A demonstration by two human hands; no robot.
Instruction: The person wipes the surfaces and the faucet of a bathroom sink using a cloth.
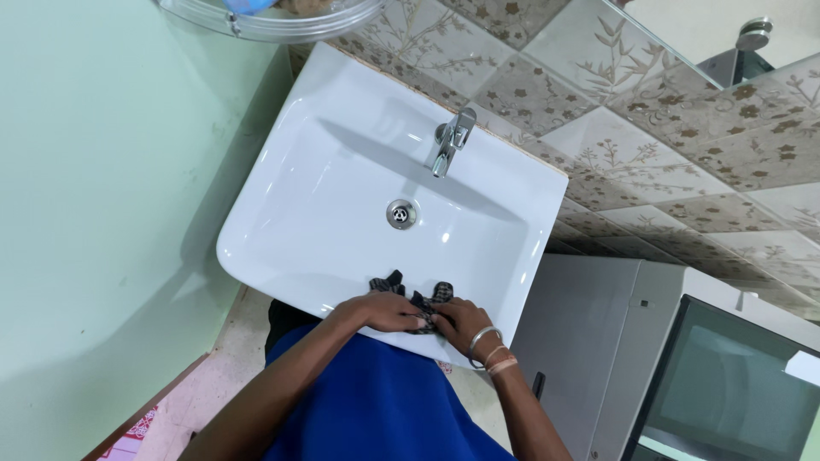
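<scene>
Both hands' fingers (pixel 424 318) bunch checked cloth (pixel 416 299) on sink (pixel 282 196) front rim.

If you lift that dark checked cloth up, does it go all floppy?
Probably floppy: the dark checked cloth is bunched between the left hand and right hand. It looks light. It might slide on the glossy white sink.

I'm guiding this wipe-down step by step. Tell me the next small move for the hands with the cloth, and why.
Probably slide the dark checked cloth along the sink front rim. Both the left hand and right hand press it there, bunched at one spot, and the rim runs on to either side.
</scene>
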